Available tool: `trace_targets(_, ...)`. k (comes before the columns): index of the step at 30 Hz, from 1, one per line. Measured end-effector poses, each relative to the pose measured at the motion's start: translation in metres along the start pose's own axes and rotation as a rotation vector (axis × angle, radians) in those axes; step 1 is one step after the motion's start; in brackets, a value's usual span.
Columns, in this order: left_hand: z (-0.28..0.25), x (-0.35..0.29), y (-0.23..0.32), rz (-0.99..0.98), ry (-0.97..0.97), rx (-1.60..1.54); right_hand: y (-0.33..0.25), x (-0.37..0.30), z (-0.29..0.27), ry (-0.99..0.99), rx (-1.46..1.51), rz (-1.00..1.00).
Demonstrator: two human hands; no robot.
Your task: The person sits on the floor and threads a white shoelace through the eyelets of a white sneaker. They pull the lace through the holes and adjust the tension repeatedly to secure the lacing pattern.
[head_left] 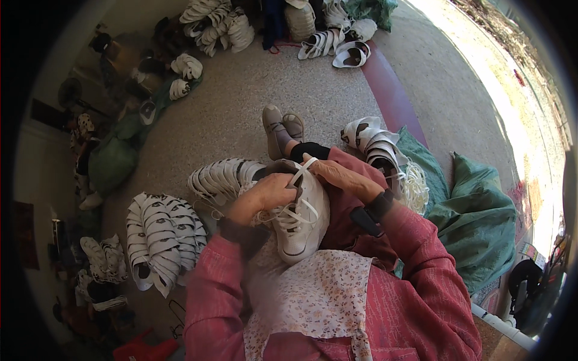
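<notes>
Resting on the lap at picture centre, a white shoe upper (299, 216), toe toward six o'clock, laces crossing its front. Left hand (268, 195) closed over the collar from nine o'clock, fingers curled onto the rim beside the tongue. Right hand (340, 175) coming in from two o'clock, fingertips pinched together on a white lace (304, 169) near the top eyelets. Probably light and soft, folding easily without a sole; lace thin and slippery, so best gripped close to its tip, the upper steadied at the stiffer collar or heel. Stacked white uppers (159, 237) at eight o'clock on the floor, green sacks (475, 222) at three o'clock.
</notes>
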State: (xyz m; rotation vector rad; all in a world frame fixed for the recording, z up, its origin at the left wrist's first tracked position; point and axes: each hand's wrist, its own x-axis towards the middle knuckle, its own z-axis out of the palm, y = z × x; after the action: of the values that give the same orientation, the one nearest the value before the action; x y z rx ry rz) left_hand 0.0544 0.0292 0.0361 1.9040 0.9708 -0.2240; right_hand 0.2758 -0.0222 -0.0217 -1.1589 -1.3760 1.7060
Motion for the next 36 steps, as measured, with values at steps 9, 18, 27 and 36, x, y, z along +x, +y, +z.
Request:
trace_targets(9,0.023,-0.015,0.007,-0.04,0.267,0.234,-0.002,0.001,0.019,-0.036,0.02,-0.029)
trace_targets(18,0.003,-0.098,-0.009,0.009,0.091,-0.578,0.032,-0.02,-0.004,-0.087,0.024,-0.183)
trace_targets(27,0.011,-0.215,-0.092,0.004,0.576,-0.765,0.018,0.014,0.023,-0.167,-0.314,0.328)
trace_targets(36,0.021,-0.231,-0.082,0.038,0.608,-0.667,-0.016,-0.031,0.052,0.064,-0.587,-0.213)
